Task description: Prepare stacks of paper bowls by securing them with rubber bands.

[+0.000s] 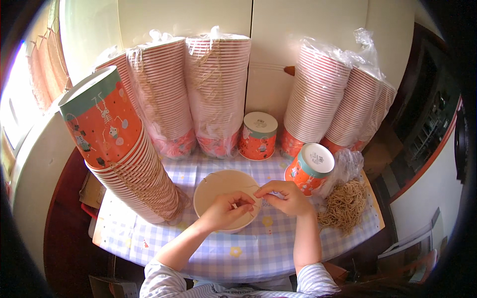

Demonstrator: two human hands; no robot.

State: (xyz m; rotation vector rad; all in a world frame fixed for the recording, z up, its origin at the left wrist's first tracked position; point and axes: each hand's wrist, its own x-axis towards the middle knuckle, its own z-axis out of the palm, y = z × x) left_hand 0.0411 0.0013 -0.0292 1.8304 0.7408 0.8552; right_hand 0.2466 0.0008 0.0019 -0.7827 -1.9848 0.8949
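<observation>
At the far left a leaning stack of paper cups [130, 164] lies tilted across the blue-and-white checked tablecloth [248, 248], its top cup showing an orange printed wall with a teal band and a white base, and thin tan string loops hanging along the ribbed rims. Behind it, against the pale cabinet doors [268, 30], stand three tall stacks wrapped in crinkled clear plastic [198, 89], their rims forming fine pink and white ridges and their lowest cups showing the same orange print. In the middle of the table lies a round, shallow beige paper bowl [218, 191], smooth and matte, with a thin string arching across it. The left hand [229, 209] rests over the bowl's near edge, its fingertips pinched together on the string; the right hand [285, 196] sits just beside it at the bowl's right rim, thumb and forefinger likewise closed on the string. Behind the bowl stands a single upturned cup [257, 135], orange with a teal band and a round white base bearing a small grey printed mark. To the right a second upturned cup [310, 168] tilts toward the hands, touching a rumpled clear bag [345, 166]. Below the bag lies a tangled heap of tan string [343, 204], fibrous and loose. Further plastic-wrapped cup stacks [338, 99] lean at the right rear.
</observation>
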